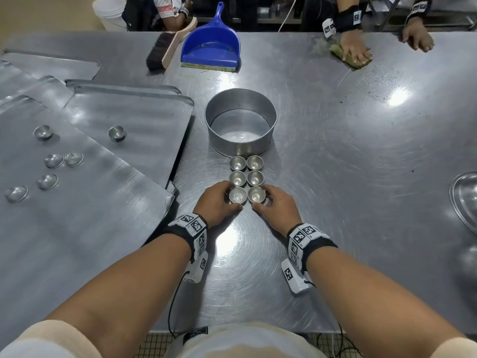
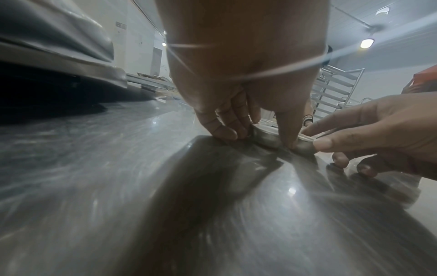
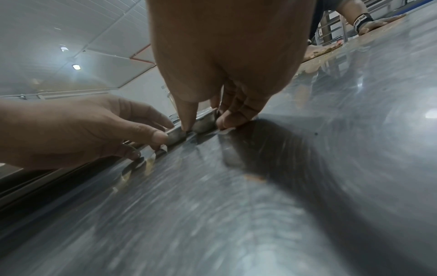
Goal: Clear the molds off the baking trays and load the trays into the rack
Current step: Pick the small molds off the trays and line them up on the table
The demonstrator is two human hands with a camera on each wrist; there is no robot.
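Note:
Several small metal cup molds stand in two columns on the steel table, just in front of a round cake pan. My left hand grips the near-left cup mold between thumb and fingers. My right hand grips the near-right cup mold the same way. Both cups rest on the table, side by side. The left wrist view shows the left hand on its cup; the right wrist view shows the right hand on its cup. Overlapping baking trays lie at left with several shallow molds on them.
A blue dustpan and a brush lie at the table's far side. Another person's hand wipes the far right with a cloth. An oval metal dish sits at the right edge. A tray rack stands beyond the table.

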